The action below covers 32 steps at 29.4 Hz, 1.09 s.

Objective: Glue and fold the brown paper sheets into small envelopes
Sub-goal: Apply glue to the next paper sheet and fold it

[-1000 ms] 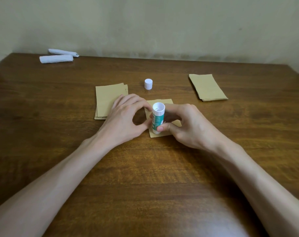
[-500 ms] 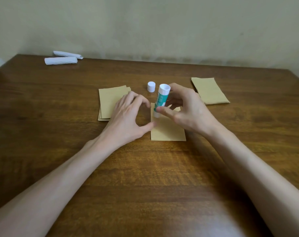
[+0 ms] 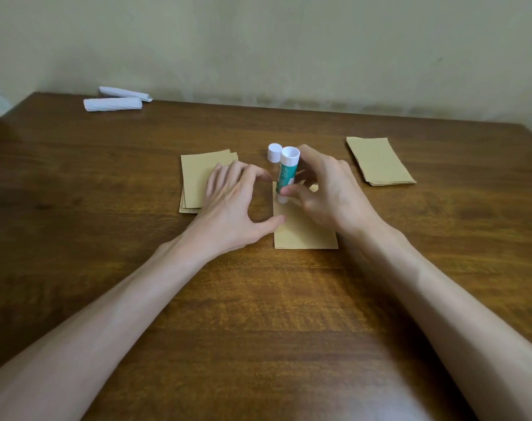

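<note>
Count from the head view: one wooden table (image 3: 258,314), one single brown paper sheet (image 3: 304,233), two stacks of brown paper, one glue stick (image 3: 286,174), one loose white cap (image 3: 274,152), two white paper rolls, two bare hands. I take the single sheet as the clock centre; it lies flat on the table, long side running away from the person. The left stack (image 3: 196,177) sits at 10 o'clock, just beside the sheet, slightly fanned. The right stack (image 3: 380,162) sits at 2 o'clock, well apart. The cap stands at 12 o'clock, just beyond the sheet's far edge. The nearer roll (image 3: 112,104) and the farther roll (image 3: 125,93) lie side by side far out at 10 o'clock, near the wall. The right hand (image 3: 328,196) grips the glue stick between thumb and curled fingers; the stick is near upright, leaning a little, lower white end on the sheet's far-left corner. The left hand (image 3: 237,205) holds nothing: fingers arched and spread, thumb tip pressing the sheet's left edge, palm partly over the left stack.
</note>
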Motion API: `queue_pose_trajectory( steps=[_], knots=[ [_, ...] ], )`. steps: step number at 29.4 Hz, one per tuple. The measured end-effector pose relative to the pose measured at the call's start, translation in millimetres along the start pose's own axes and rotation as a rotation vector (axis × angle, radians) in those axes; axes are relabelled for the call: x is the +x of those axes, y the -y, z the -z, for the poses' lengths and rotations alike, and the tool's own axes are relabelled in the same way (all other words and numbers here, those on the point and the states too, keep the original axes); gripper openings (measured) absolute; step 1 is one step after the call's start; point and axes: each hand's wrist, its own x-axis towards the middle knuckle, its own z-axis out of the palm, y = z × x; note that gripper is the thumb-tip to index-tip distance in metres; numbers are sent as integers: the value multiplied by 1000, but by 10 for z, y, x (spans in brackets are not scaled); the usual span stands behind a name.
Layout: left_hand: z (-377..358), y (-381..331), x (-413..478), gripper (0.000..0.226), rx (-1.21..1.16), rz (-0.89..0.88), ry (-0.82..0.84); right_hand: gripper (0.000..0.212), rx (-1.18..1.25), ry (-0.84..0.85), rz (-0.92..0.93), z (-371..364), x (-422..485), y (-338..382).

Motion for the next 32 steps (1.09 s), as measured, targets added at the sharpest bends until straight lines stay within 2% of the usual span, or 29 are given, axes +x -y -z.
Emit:
queue_pose_trajectory(
  steps=[7,12,17,23,27,32],
  knots=[
    [9,-2,2,71,-3,10,-10,31,-12,-41,-6,-49,188,-54],
    [-7,8,-5,58,-21,-18,-17,33,-20,-36,-35,-65,273,-99],
    [-16,34,-14,36,-49,-59,-18,38,170,-249,-113,84,257,-106],
    [20,40,-13,33,-26,-63,26,36,185,-58,-138,274,18,-67],
    [77,35,4,30,-31,-60,39,30,240,-24,-138,254,-136,-55],
    [67,71,-1,22,-17,-95,13,24,240,87,-18,187,-200,7]
  ],
)
